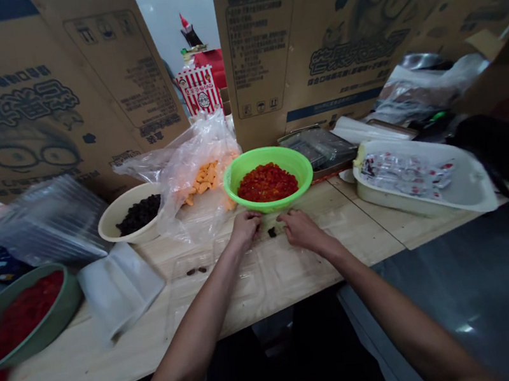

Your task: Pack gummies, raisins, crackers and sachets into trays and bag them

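Observation:
Both of my hands are just in front of a bright green bowl [231, 195] of glossy red-orange pieces [267, 183]. My left hand [245, 227] is closed, fingers curled at the far edge of a clear plastic tray [267, 272]; what they pinch, if anything, does not show. Opposite it, my right hand [300, 228] is also closed, its fingers bent inward near the same tray. Between the hands lies a small dark piece [271, 233]. Left of my left forearm, another clear tray [178, 299] holds two small dark pieces [196, 270].
Leftward are a cream bowl [108, 223] of black pieces, a bag [182, 163] of orange pieces, plastic sleeves [122, 288], and a green-grey bowl [41, 337] of red pieces. A white tub [470, 182] of wrapped packets stands right. Cardboard boxes [297, 35] wall the back.

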Demonstrator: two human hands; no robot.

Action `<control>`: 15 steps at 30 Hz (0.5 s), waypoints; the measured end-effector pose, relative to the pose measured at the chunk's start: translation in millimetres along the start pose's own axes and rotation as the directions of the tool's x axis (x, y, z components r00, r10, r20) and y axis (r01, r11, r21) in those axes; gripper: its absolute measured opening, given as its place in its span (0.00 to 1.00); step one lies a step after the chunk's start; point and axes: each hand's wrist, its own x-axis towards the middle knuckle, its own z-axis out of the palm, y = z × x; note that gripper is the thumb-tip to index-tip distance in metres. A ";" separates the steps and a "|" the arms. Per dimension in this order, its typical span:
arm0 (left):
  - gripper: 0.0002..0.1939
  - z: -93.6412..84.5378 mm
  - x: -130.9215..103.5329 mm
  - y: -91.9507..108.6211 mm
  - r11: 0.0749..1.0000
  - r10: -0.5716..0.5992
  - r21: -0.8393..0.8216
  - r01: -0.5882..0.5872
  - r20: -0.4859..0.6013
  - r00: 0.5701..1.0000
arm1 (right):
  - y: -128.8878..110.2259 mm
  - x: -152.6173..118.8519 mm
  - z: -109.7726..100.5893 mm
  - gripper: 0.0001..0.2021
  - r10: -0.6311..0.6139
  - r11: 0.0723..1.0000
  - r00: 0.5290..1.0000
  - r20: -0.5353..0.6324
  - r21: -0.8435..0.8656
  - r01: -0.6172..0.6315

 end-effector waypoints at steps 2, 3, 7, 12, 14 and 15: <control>0.14 -2.4 -3.8 -1.7 0.997 0.027 0.065 -0.028 0.016 1.000 | -11.0 5.5 2.2 0.20 -0.046 0.998 0.999 0.028 -0.049 0.047; 0.12 -2.3 -6.1 -2.2 0.994 0.049 0.099 -0.052 0.032 0.998 | -15.8 8.2 4.2 0.20 -0.065 0.995 0.997 0.043 -0.076 0.068; 0.10 4.3 -15.8 -2.3 0.966 0.130 0.212 -0.147 0.088 0.988 | -22.6 19.5 12.6 0.15 -0.092 0.989 0.992 0.084 -0.105 0.101; 0.10 7.9 -21.9 -4.7 0.948 0.157 0.267 -0.175 0.088 0.984 | -8.6 21.0 11.6 0.13 -0.031 0.993 0.999 0.043 -0.109 0.035; 0.09 4.6 -20.3 -6.1 0.953 0.157 0.249 -0.173 0.082 0.984 | -2.1 15.3 8.6 0.14 -0.022 0.992 1.000 0.020 -0.126 0.024; 0.09 2.2 -18.5 -6.5 0.959 0.154 0.231 -0.167 0.072 0.985 | 0.9 11.9 7.1 0.14 -0.031 0.991 0.999 0.020 -0.132 0.033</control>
